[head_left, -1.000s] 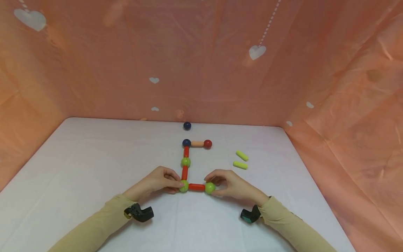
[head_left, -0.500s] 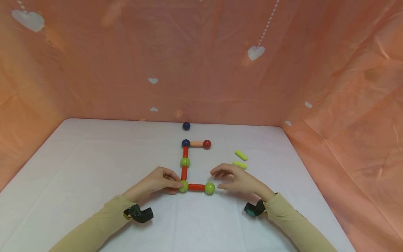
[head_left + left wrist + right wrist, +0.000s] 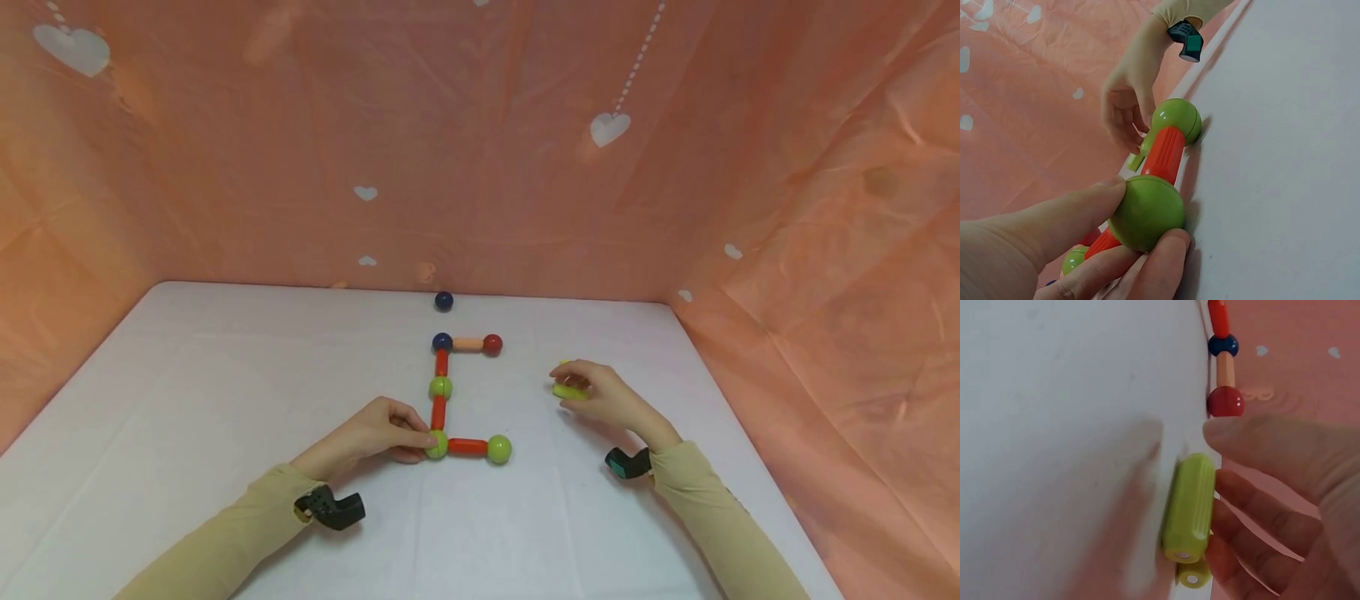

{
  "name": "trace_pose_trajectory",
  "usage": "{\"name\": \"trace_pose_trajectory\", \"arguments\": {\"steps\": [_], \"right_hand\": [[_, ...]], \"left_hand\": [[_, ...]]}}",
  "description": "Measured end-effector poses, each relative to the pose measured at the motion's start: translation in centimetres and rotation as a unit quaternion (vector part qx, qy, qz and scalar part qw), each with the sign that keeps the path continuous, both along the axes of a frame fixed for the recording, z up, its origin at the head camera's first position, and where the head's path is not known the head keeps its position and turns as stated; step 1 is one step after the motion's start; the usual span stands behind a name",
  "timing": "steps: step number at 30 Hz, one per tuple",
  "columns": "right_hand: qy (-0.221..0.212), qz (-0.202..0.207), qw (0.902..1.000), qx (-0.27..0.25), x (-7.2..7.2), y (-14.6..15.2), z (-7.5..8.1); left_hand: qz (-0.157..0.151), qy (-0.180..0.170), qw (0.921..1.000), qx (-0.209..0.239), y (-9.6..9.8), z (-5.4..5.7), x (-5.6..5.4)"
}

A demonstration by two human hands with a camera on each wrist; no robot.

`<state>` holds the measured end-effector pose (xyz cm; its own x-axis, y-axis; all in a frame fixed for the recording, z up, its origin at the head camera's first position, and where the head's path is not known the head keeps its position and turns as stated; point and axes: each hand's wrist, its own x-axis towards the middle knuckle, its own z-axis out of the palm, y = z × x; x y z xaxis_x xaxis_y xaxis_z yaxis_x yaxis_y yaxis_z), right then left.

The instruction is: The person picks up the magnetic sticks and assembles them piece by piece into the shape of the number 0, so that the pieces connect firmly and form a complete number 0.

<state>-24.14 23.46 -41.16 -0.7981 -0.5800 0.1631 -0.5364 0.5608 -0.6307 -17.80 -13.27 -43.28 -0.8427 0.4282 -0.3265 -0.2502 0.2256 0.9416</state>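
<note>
My left hand [image 3: 384, 429] pinches the green ball [image 3: 1147, 214] at the corner of a magnetic stick-and-ball figure, thumb on one side and fingers on the other. From that ball a red stick [image 3: 468, 447] runs right to another green ball [image 3: 498, 449]. A second red stick [image 3: 438, 412] leads away to a third green ball [image 3: 440, 387]. At the right, my right hand [image 3: 607, 398] reaches over two yellow-green sticks. The nearer yellow-green stick [image 3: 1192, 506] lies between its spread thumb and fingers, with the thumb apart from it. The other yellow-green stick [image 3: 1194, 577] is mostly hidden behind.
Farther along the figure, another red stick [image 3: 442, 363] joins a dark blue ball [image 3: 442, 342], a peach stick [image 3: 468, 343] and a red ball [image 3: 492, 344]. A loose blue ball [image 3: 444, 301] sits near the far edge of the white table [image 3: 225, 375]. Orange cloth hangs behind.
My right hand has let go of the green ball at the right end and moved right and away, over the yellow-green sticks. My left hand stays on the corner ball.
</note>
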Motion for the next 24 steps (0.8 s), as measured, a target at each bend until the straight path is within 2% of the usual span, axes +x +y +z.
{"name": "trace_pose_trajectory", "arguments": {"steps": [10,18,20,24], "right_hand": [[0.019,-0.029,0.9979,0.055,-0.26,-0.21,-0.58],[0.031,-0.021,0.9972,0.065,-0.57,-0.58,-0.57],[0.026,-0.021,0.9976,0.061,-0.71,-0.58,-0.52],[-0.023,-0.035,0.9986,0.032,-0.85,-0.57,-0.24]], "left_hand": [[-0.005,0.002,1.0000,0.004,-0.04,-0.28,-0.04],[-0.010,0.003,0.9999,0.008,-0.14,-0.44,-0.17],[-0.010,0.002,0.9999,0.008,-0.12,-0.39,-0.17],[-0.010,-0.002,0.9999,0.007,-0.11,-0.39,-0.14]]}}
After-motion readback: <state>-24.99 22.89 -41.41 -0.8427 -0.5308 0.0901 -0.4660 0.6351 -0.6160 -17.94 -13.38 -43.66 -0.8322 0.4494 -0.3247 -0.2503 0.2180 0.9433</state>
